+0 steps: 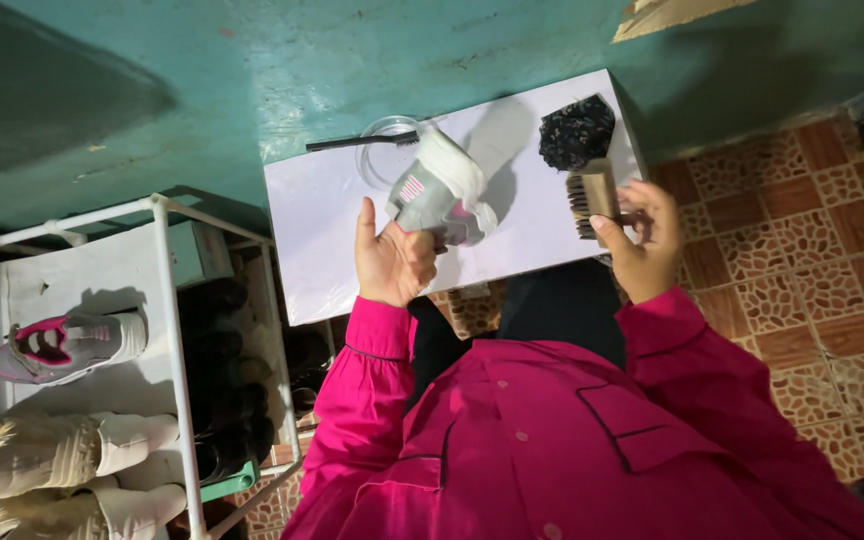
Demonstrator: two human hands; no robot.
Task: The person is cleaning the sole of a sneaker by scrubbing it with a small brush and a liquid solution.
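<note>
The left hand (392, 262) wraps its fingers around a grey-and-white sneaker (439, 192), which sits at one o'clock from the palm over the white table (322, 230). The right hand (642, 235) pinches a wooden brush (592, 198) at its ten o'clock. The sneaker's heel is hidden behind the fingers.

A person in a pink shirt is facing a small white table (342, 220). Above the table's near edge, the left hand (390, 262) is gripping a grey and white sneaker (439, 195). At the table's right end, the right hand (644, 238) is holding a wooden brush (592, 196), just beside a black cloth (576, 131). A clear bowl (382, 150) with a thin black brush (362, 141) across it is sitting at the table's far side. Left of the table, a white shoe rack (167, 300) is carrying a pink and grey sneaker (67, 346) and cream shoes (52, 452).
</note>
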